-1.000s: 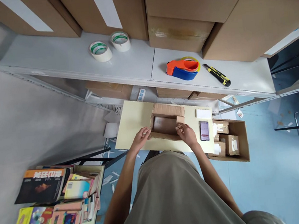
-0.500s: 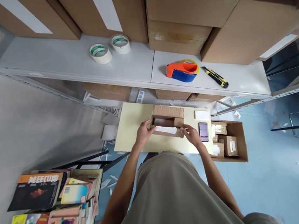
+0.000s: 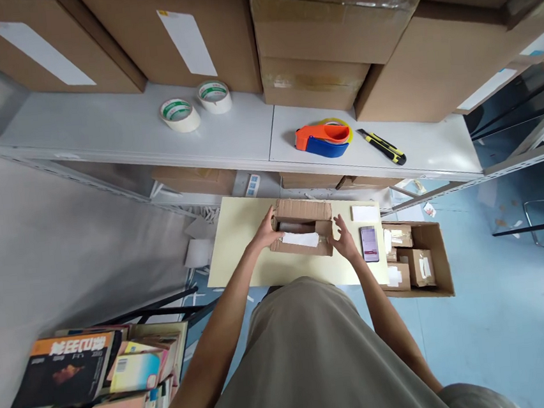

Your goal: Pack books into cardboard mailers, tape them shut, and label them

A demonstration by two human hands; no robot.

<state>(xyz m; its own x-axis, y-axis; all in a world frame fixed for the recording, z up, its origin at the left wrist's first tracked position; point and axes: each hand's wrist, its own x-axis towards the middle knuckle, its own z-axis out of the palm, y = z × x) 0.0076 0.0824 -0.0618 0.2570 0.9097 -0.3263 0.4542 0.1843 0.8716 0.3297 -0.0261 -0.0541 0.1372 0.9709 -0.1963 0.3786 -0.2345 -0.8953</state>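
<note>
i have the open cardboard box point(image 3: 298, 251) in front of me at the pale yellow table point(image 3: 239, 233), its near wall, with a white label point(image 3: 301, 239), facing my camera. my left hand point(image 3: 266, 233) pinches the box's left end, thumb at the near wall's upper edge and fingers round the side. my right hand point(image 3: 345, 240) is spread at the other end, one finger lifted; its thumb looks to rest by the near corner, though at this size i can't swear it touches.

that uneven hold is what i'd watch. if i push with the left alone, the box could swivel or tip, because the right offers little to brace against. the far flap point(image 3: 304, 209) stands open and the right end flap point(image 3: 323, 227) leans over the opening; either could crease if a finger catches it. the cardboard could also buckle under a hard squeeze from my left thumb. the phone point(image 3: 369, 244) lies near my right hand, so a careless swing of the knuckles could shove it toward the table's edge, with the open carton point(image 3: 437, 252) of small boxes point(image 3: 421, 265) beyond.
</note>
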